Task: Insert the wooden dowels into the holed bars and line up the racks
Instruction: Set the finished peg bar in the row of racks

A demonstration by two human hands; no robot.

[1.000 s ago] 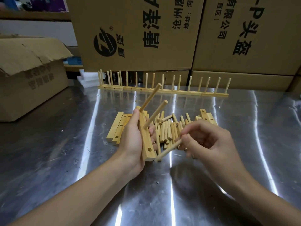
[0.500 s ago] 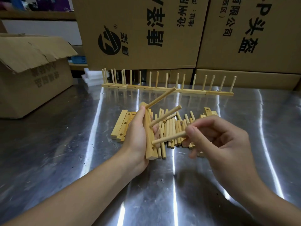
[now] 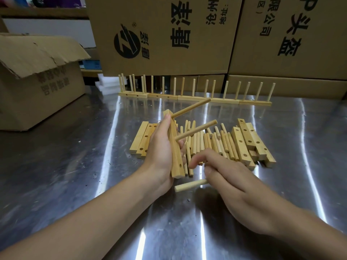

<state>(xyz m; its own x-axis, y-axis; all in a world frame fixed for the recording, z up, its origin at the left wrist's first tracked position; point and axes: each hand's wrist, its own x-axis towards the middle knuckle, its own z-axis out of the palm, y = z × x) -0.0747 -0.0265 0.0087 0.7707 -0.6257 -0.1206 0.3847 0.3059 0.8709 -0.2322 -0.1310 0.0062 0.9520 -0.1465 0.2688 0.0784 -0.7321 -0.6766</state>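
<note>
Left hand (image 3: 159, 147): fingers wrapped round the holed bar (image 3: 175, 158), held on end and tilted so its drilled face turns toward the other hand.
Inserted dowels (image 3: 197, 129): two stick out up and to the right; the lowest hole (image 3: 180, 165) is empty.
Right hand (image 3: 231, 181): thumb and curled fingers pinch a loose dowel (image 3: 189, 185), its free tip aimed left, just below the bar's bottom end and not yet at the hole.
Dowel pile (image 3: 212, 143): lies between spare bars (image 3: 247, 141) on the steel table (image 3: 75, 166), within easy reach.
Finished racks (image 3: 197, 98): stand end to end along the back, out of the way.

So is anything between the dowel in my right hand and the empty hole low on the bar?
No object does. The dowel in the right hand lies just below the empty hole in the bar; only that hand's forefinger hovers beside the hole.
</note>
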